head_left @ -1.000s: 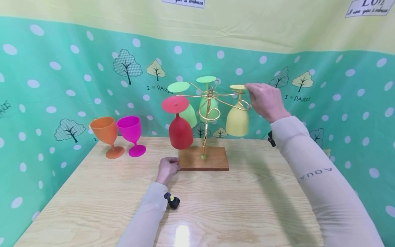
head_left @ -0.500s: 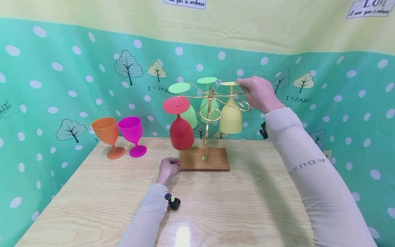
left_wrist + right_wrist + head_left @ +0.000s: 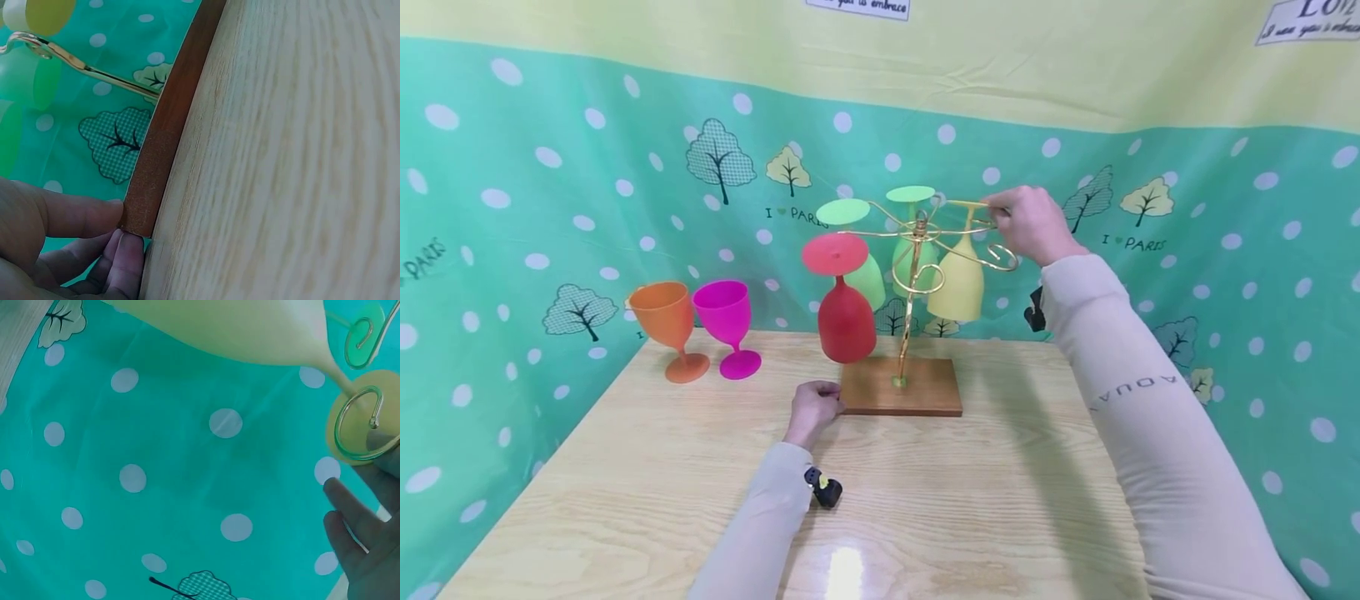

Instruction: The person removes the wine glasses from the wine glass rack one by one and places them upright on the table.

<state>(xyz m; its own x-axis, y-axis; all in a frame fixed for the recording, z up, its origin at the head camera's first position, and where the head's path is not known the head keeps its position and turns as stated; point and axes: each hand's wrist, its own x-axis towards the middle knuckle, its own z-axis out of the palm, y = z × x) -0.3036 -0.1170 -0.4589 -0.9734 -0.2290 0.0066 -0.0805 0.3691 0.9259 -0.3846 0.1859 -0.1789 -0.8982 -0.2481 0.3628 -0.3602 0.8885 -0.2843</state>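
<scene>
My right hand pinches the foot of an upside-down pale yellow goblet at its right edge. The goblet hangs slightly tilted among the gold wire arms on the right of a stemware rack. In the right wrist view a curled wire end overlaps the goblet's foot near the stem. Low at the rack's left, my left hand grips the corner of its wooden base, thumb and fingertips at the corner in the left wrist view. A red goblet and two green goblets, one behind, hang upside down.
An orange goblet and a magenta goblet stand upright at the table's back left. A polka-dot cloth hangs behind the wooden table. The wire arms spread out around the post's top.
My right hand has carried the yellow goblet left, toward the rack's post, and its bowl now leans further left. The left hand stays at the base corner.
</scene>
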